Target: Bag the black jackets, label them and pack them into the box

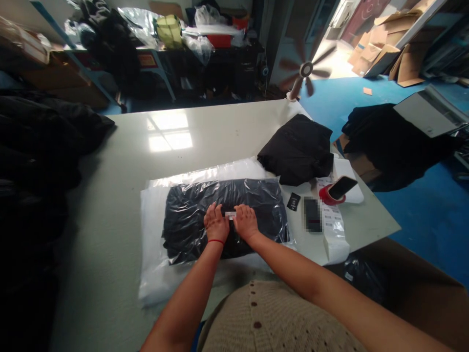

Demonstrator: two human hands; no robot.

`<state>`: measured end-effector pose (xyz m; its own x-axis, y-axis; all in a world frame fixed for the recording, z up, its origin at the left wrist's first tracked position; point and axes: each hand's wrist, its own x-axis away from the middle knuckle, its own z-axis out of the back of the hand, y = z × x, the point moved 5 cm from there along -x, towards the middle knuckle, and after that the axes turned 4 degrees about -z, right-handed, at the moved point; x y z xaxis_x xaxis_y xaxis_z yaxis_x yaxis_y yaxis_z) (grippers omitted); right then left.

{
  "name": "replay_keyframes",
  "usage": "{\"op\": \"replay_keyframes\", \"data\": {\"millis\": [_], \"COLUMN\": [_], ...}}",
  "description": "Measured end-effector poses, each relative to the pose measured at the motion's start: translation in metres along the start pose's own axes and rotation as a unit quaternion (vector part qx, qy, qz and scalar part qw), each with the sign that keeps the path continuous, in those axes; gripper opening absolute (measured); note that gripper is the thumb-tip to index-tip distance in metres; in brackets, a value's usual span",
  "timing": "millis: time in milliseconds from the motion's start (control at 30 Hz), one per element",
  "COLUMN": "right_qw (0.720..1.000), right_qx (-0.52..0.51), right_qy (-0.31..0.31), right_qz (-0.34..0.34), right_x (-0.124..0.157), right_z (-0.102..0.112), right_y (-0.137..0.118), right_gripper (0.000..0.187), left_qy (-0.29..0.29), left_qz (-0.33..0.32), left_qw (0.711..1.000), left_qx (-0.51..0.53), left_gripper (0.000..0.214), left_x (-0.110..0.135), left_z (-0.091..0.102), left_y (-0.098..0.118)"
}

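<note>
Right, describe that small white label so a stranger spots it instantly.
On the pale table, find the black garment in clear plastic. A small white label lies on it between the left hand and the right hand, unlike the stacked printed labels further right.

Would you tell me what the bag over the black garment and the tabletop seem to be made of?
The bag looks like thin clear plastic film, judging by its crinkled glare. The tabletop seems glossy laminate or paint, since it mirrors window light.
</note>
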<state>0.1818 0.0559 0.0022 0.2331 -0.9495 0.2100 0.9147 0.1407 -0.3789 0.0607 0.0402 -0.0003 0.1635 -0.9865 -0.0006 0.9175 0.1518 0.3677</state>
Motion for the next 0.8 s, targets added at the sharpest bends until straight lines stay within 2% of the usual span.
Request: {"op": "replay_keyframes", "data": {"millis": [67, 133, 333, 467, 533, 600, 700, 800], "right_qw": [0.995, 0.989, 0.990, 0.992, 0.996, 0.999, 0.984, 0.936], "right_qx": [0.003, 0.005, 0.014, 0.010, 0.005, -0.004, -0.037, -0.098], "right_qy": [-0.005, -0.025, -0.060, -0.049, -0.019, 0.032, 0.123, 0.160], "right_qz": [0.099, 0.144, 0.128, 0.120, 0.086, 0.021, -0.125, -0.299], "right_x": [0.012, 0.020, 0.016, 0.016, 0.020, 0.024, 0.030, 0.034], "right_z": [-0.007, -0.017, -0.031, -0.028, -0.022, -0.012, 0.011, 0.031], "right_y": [-0.002, 0.001, 0.008, 0.007, 0.016, 0.036, 0.081, 0.124], "right_gripper": [0.053, 0.061, 0.067, 0.066, 0.068, 0.069, 0.075, 0.083], "left_qy": [-0.036, -0.078, -0.129, -0.143, -0.124, -0.075, 0.007, 0.027], "left_qz": [-0.086, -0.135, -0.114, -0.123, -0.113, -0.063, 0.083, 0.243], "left_qw": [0.996, 0.988, 0.985, 0.982, 0.984, 0.992, 0.992, 0.969], "left_qx": [0.007, 0.013, 0.002, -0.032, -0.057, -0.084, -0.099, -0.039], "left_gripper": [0.052, 0.055, 0.059, 0.059, 0.060, 0.064, 0.074, 0.094], "left_x": [0.004, 0.009, 0.008, 0.005, 0.004, 0.003, 0.002, 0.002], "left_z": [-0.008, -0.018, -0.040, -0.037, -0.026, -0.006, 0.030, 0.054], "left_y": [0.003, 0.001, -0.008, -0.004, -0.010, -0.027, -0.073, -0.121]}}
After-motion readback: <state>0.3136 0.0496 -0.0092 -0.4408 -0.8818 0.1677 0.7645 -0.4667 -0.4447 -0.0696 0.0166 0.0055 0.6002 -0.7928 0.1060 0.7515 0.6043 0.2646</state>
